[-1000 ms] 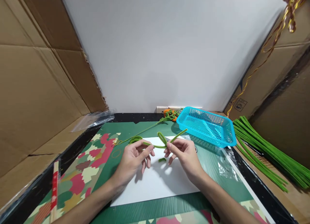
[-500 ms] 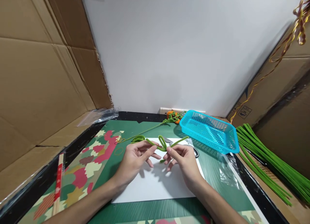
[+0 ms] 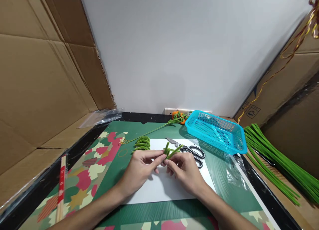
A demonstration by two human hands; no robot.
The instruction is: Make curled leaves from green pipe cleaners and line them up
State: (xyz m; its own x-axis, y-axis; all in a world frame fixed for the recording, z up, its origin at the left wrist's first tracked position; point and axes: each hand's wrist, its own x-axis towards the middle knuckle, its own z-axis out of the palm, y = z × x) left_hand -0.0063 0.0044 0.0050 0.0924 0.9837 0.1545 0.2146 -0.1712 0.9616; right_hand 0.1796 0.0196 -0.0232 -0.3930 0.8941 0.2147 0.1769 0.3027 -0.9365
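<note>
Between my two hands is a bent green pipe cleaner [image 3: 175, 151], its ends and loop sticking up above the fingertips. My left hand [image 3: 144, 168] pinches it from the left, thumb against forefinger. From the right, my right hand [image 3: 183, 170] pinches the same piece, the two sets of fingertips almost touching. Both hands hover over a white sheet of paper [image 3: 159, 191]. Just beyond the right hand lie scissors [image 3: 198, 152] with black and grey handles. Behind the left hand rests a small pile of curved green pipe cleaner pieces [image 3: 142, 143].
A blue plastic basket [image 3: 215, 132] stands at the back right. Beyond it lies a bundle of long green pipe cleaners [image 3: 281, 162]. An orange flower with a green stem [image 3: 177, 116] lies by the wall. Chopsticks in a red wrapper [image 3: 61, 187] lie at left, near cardboard [image 3: 45, 90].
My hands have drawn closer together, and the pipe cleaner's spread ends are now folded upward. The scissors and the curved pieces are more visible.
</note>
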